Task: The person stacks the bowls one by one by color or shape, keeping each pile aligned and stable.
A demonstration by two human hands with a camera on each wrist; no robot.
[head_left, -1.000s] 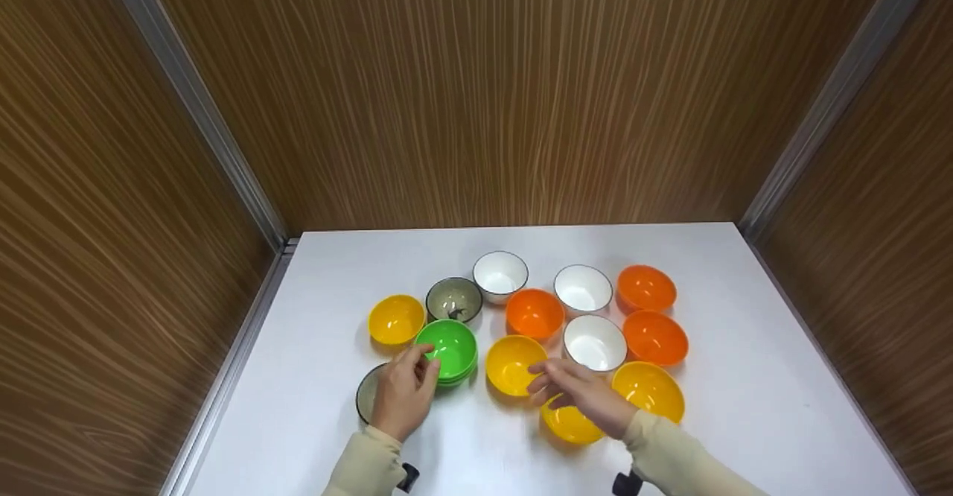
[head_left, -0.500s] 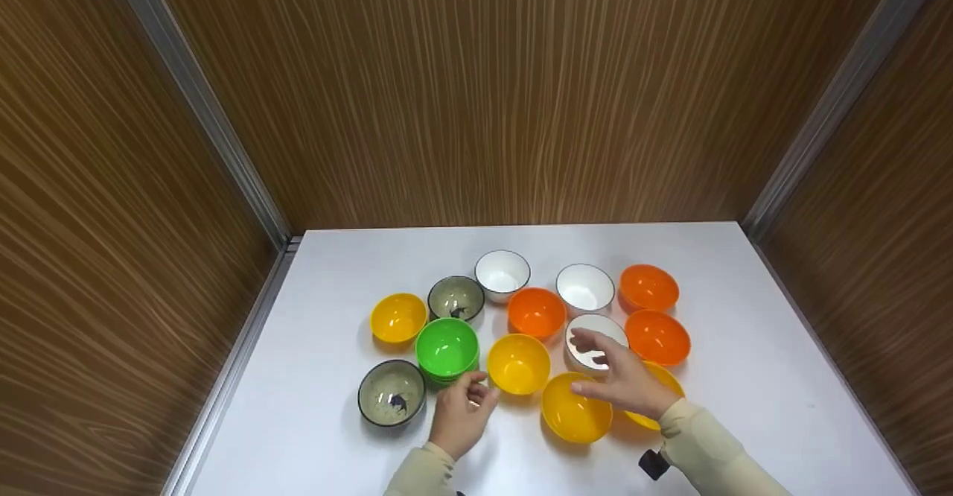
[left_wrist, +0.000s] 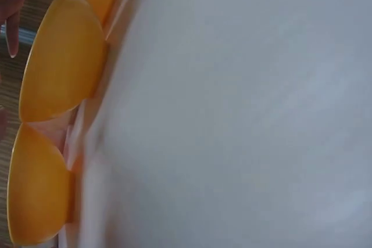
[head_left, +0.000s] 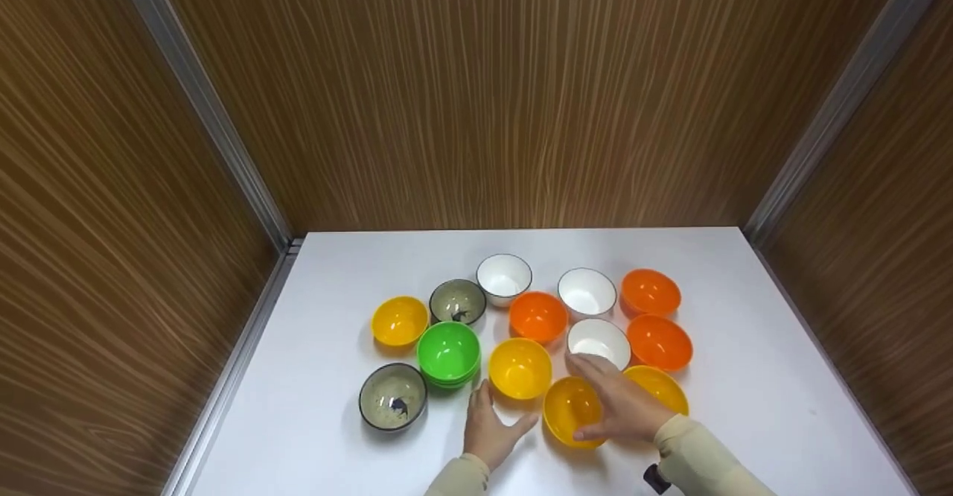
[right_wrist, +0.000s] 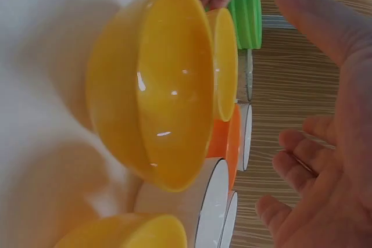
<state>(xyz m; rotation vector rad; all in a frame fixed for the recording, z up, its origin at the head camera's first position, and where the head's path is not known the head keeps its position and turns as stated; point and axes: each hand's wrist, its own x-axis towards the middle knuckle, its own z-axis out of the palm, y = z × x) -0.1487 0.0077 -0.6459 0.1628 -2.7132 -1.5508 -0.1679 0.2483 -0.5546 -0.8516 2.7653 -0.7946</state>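
In the head view, my right hand [head_left: 622,404] hangs over the front yellow bowl [head_left: 563,405], thumb and fingers spread apart. The right wrist view shows a gap between that hand and the bowl's rim. My left hand [head_left: 493,430] is low on the left of this bowl, just in front of the middle yellow bowl [head_left: 520,368]. Its thumb and fingers are parted and hold nothing. Another yellow bowl [head_left: 661,388] is partly covered by my right hand. The left wrist view catches yellow bowls [left_wrist: 64,56] from the side.
A green bowl stack [head_left: 449,352] stands left of centre, between two grey bowls [head_left: 392,398] and near a yellow bowl [head_left: 400,321]. Behind are white bowls [head_left: 504,275] and orange bowls [head_left: 537,317]. Wood-grain panels [head_left: 506,94] enclose the white table [head_left: 298,407].
My left hand has left the green stack and moved right, toward the front yellow bowl. My right hand shifted right, then settled over that bowl. The bowls stay in place.
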